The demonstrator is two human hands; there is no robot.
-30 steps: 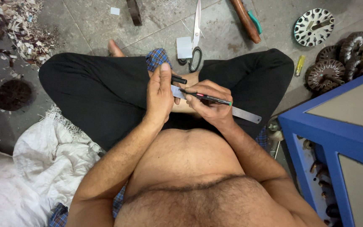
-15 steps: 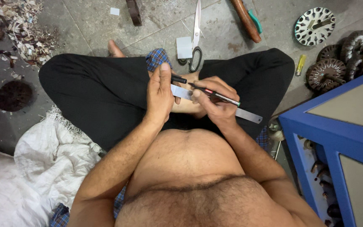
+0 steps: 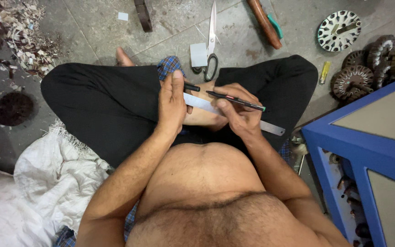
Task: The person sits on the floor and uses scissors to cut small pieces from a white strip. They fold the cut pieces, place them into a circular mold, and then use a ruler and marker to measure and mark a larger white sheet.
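bare-chested here, no shirt, no sleeves on either arm, hairy chest and belly. black trousers (image 3: pixel 101 105) cover both legs just beyond the grip, one bare foot (image 3: pixel 123 58) poking out past them.

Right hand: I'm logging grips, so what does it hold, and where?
The right hand holds a dark pen around its middle and also grips a metal ruler.

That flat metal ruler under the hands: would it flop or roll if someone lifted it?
The ruler looks thin and straight, so probably stiff with slight springiness. Being flat, it is unlikely to roll. Its shiny metal surface may slip between fingers; the left hand steadies one end.
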